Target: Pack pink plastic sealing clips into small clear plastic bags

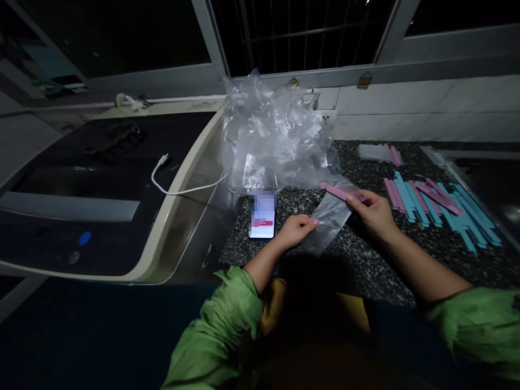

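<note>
My left hand [296, 231] pinches the near-left edge of a clear plastic bag [328, 221] above the speckled counter. In my right hand [374, 214] a pink plastic strip [338, 192], with a rounded end pointing left, is gripped between thumb and fingers. The strip lies across the upper part of the bag; whether it is inside or on top I cannot tell. Right of my right hand lies a spread of loose pink strips [436, 196] and blue strips [479, 216]. Behind the bag rises a large heap of clear plastic bags [280, 135].
A lit phone [263, 216] stands beside my left hand. On the left is a washing machine [190, 157] with a white cable [182, 192] on its lid. A bag with pink strips [377, 154] lies at the back right, near a sink edge [459, 179].
</note>
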### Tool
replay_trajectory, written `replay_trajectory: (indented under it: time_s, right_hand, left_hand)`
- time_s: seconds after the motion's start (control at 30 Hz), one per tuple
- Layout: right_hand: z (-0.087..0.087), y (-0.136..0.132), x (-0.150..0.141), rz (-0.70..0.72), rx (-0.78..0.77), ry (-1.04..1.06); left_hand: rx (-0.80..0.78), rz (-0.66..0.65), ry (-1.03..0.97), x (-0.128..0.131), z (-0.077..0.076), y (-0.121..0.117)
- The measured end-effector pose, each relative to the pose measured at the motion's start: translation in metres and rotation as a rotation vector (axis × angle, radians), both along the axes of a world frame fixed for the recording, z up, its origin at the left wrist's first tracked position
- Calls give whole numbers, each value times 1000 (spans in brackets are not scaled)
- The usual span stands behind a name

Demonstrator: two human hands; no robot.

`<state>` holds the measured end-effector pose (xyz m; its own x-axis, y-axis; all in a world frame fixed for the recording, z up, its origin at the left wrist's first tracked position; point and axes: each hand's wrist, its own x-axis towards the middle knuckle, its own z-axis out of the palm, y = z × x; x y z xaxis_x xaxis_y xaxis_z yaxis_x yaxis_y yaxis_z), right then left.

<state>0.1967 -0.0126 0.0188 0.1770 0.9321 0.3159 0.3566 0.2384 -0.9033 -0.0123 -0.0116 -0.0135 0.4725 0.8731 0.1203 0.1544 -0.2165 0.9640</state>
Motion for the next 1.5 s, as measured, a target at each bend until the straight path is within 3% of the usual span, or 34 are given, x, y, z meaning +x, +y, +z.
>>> replay_trajectory:
  time_s: [0.3,0.6,0.93,1.23,1.5]
  right_hand:
    - [2,1,0,-30,-7,28]
    - [4,1,1,-31,-3,64]
    - [3,2,6,-34,7,29]
    - [3,-7,-10,218,-148,-53]
    - [-2,-12,-25,287,-184,-83]
  left_hand:
    - [10,-23,40,0,-1,1]
    - [8,-166,23,1,4,-3]
    - [2,-191,3,1,5,-5]
    - [-86,121,-114,1,6,-3]
    - [-142,227,-110,0,9,-3]
